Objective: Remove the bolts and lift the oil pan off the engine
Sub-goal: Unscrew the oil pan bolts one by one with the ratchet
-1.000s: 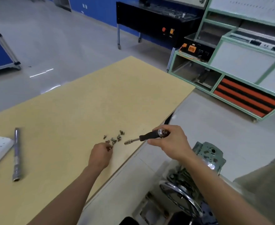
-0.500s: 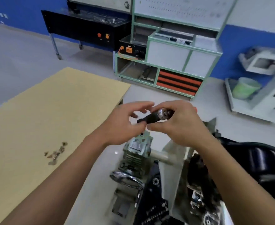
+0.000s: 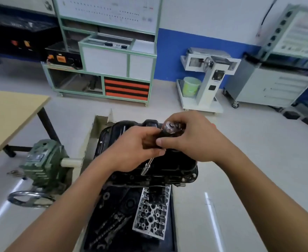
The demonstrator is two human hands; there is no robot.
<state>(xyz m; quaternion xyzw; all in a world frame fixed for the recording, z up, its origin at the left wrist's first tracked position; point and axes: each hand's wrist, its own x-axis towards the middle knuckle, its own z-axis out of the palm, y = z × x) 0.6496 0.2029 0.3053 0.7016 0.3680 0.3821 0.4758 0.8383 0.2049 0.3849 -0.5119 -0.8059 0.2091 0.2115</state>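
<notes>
The black oil pan sits on top of the engine, which is mounted on a stand in front of me. Both hands hold a socket driver with a black handle over the pan. My right hand grips the handle's upper end near its metal cap. My left hand is wrapped round the handle lower down. The driver's metal shaft points down to the pan's near flange, where small bolt heads show along the rim.
A green gearbox with a chrome handwheel is at the stand's left. The wooden table stands at the far left. A green-framed bench, a white machine and a grey cabinet line the back wall.
My view swung right from the table and its loose bolts to the engine. My left hand left the bolts and joined the right on the driver, now pointed down at the pan.
</notes>
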